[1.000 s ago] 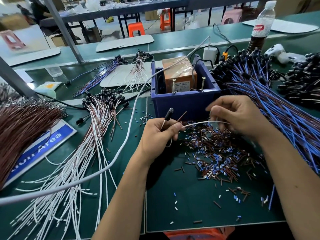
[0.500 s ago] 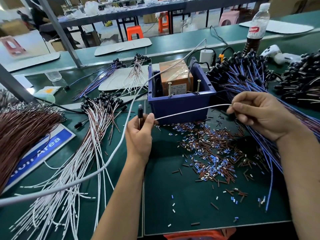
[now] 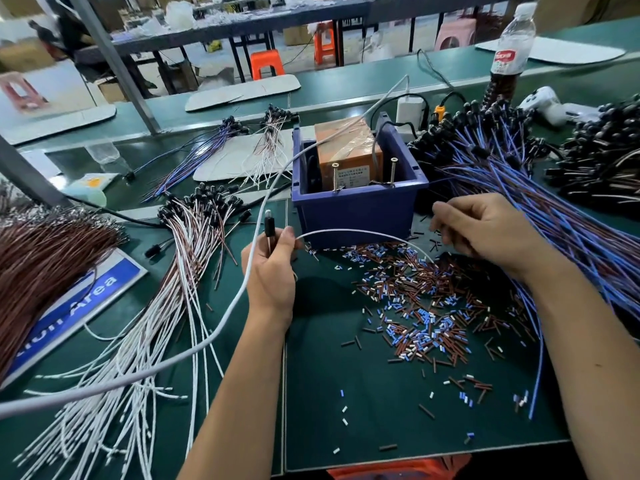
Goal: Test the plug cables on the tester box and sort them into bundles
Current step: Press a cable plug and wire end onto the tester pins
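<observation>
The tester box [image 3: 348, 152] is orange and sits inside a blue bin [image 3: 356, 211] with two upright screws at its front. My left hand [image 3: 272, 271] grips a plug cable [image 3: 269, 226] just below its black plug, which points up. The cable's white wire [image 3: 353, 232] arcs right in front of the bin and runs under my right hand [image 3: 485, 230], whose fingers are pinched together. A sorted bundle of white and brown plug cables [image 3: 180, 271] fans out on the left. A large pile of blue plug cables [image 3: 519, 188] lies to the right.
Cut insulation bits [image 3: 415, 306] litter the green mat between my arms. A thick white lead [image 3: 242, 289] crosses from the box to the lower left. Brown wires [image 3: 41, 265] lie far left, black plugs [image 3: 606, 161] far right, a bottle [image 3: 509, 57] behind.
My left hand lifted the plug upright and moved left. My right hand first pulled the white wire taut to the right, then came back left, so the wire now bows upward.
</observation>
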